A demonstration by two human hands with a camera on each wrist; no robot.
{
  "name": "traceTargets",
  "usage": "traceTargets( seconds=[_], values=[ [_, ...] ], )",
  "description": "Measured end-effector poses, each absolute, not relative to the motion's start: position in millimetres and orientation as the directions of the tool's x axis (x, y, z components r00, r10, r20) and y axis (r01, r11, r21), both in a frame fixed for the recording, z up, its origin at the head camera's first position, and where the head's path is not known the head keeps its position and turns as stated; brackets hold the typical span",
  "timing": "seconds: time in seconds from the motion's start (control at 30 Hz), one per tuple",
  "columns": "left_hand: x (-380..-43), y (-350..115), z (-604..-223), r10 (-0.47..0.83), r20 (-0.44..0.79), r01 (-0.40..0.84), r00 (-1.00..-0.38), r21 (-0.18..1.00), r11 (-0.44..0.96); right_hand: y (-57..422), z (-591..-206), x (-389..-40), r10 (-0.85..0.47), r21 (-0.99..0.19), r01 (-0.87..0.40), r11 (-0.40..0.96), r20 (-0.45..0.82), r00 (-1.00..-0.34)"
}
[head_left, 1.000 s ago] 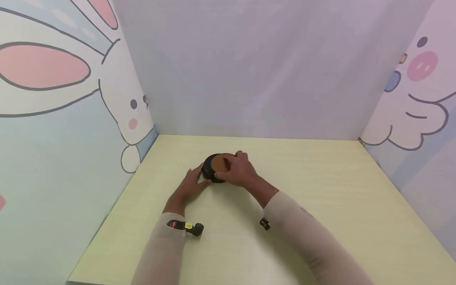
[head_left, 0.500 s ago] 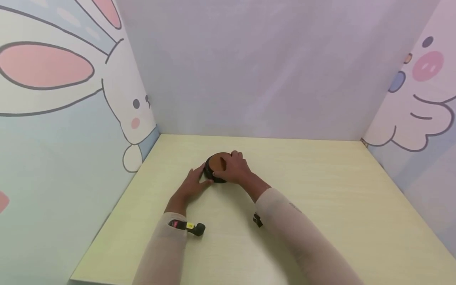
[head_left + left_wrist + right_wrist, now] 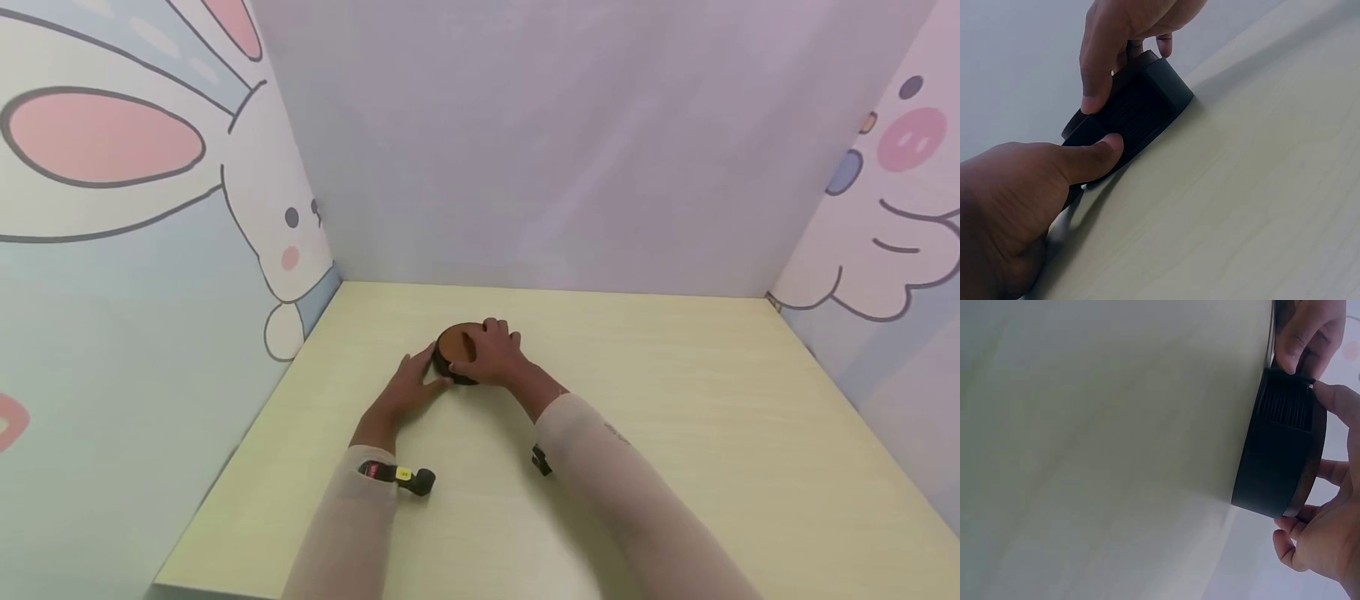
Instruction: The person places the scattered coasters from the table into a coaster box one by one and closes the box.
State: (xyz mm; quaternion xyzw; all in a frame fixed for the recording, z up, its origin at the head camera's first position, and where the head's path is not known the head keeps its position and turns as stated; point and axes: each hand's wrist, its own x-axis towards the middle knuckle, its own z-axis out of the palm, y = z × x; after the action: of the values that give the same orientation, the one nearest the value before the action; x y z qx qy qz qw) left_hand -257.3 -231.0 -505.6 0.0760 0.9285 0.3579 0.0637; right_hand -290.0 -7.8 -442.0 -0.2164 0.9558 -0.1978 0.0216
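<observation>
Near the back of the table sits a round black coaster holder (image 3: 1269,465), with thin stacked dark layers showing through a side opening. A brown round coaster (image 3: 453,343) lies across its top. My left hand (image 3: 407,385) grips the holder's left side; in the left wrist view its thumb (image 3: 1100,153) presses the wall near the opening. From above, my right hand (image 3: 495,354) holds the brown coaster, with thumb and fingers spread to opposite edges. That hand hides the coaster's right part. The far side of the holder is out of sight.
A pale wood-look table (image 3: 675,400) spreads around both hands. A plain light wall (image 3: 540,150) rises behind it. Side walls with cartoon animals (image 3: 112,137) bound it left and right. Small black wrist cameras (image 3: 423,482) sit on the sleeves.
The brown coaster in my right hand has moved slightly left over the holder, so less black rim shows on the left. My left hand keeps its grip. The head view has shifted a little.
</observation>
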Motion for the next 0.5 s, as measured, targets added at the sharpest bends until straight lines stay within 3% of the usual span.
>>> traceTargets(
  seconds=[0.5],
  values=[
    [-259.0,-230.7,-509.0,0.193,-0.066,0.099,-0.979,0.675,0.731,-2.8,-442.4,-287.9,-0.447,-0.374,-0.418,0.828,0.012,-0.895]
  ],
)
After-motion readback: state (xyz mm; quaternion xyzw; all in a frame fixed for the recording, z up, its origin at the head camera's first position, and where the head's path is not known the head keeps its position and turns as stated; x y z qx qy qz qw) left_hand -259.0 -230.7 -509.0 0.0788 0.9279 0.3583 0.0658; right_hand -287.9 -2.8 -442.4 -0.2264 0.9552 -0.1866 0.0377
